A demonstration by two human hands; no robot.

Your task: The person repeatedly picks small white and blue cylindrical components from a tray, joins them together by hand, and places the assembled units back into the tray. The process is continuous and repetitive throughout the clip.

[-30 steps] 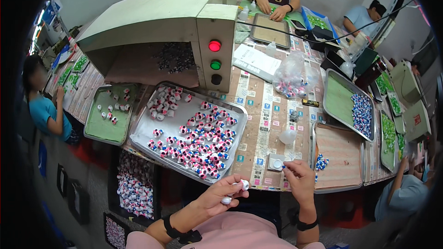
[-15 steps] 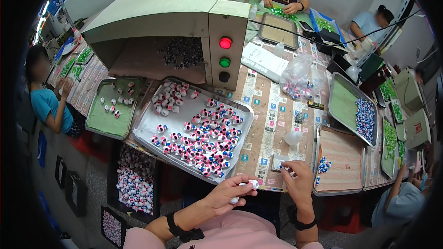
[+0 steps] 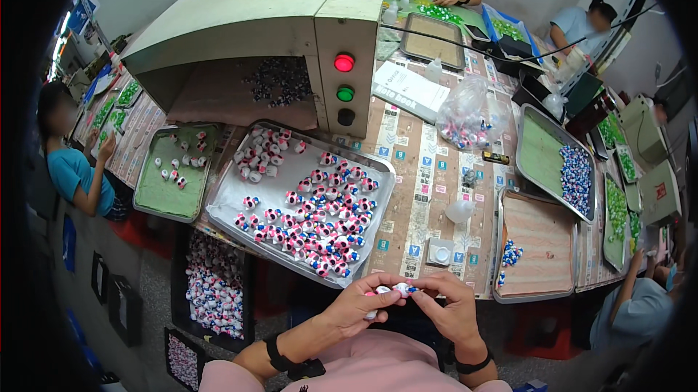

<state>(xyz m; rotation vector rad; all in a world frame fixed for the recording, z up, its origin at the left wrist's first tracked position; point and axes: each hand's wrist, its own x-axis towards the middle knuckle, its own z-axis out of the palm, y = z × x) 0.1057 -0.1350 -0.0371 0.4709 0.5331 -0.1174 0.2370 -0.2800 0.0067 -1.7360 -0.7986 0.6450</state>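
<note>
Landmark: the large metal tray [image 3: 218, 212] on the table in front of me; all places are given from it.

1. My left hand [image 3: 361, 305]: just below the tray's near corner, fingers curled, pinching a small white piece with pink and blue marks [image 3: 399, 290]. A black band sits on that wrist.
2. My right hand [image 3: 451, 310]: right of the left hand, below and right of the tray, fingertips closed on the same small piece from the other side. Both hands meet over my lap, off the table edge.
3. Contents of the tray: many small white, pink and blue pieces [image 3: 320, 221], thickest toward its near right corner.
4. Left of the tray: a green tray [image 3: 156, 203] with a few of the same pieces, touching or just beside it; I cannot tell which.
5. Behind the tray: a pale green machine housing [image 3: 240, 21] with a red lamp [image 3: 344, 62] above a green lamp [image 3: 345, 93].
6. Right of the tray: a small white square dish [image 3: 440, 252], then a brown-lined tray [image 3: 542, 246] with a few pieces at its left edge.
7. Far right behind: a clear bag of pieces [image 3: 469, 112].
8. Below the tray, under the table: a dark bin of pieces [image 3: 214, 283].
</note>
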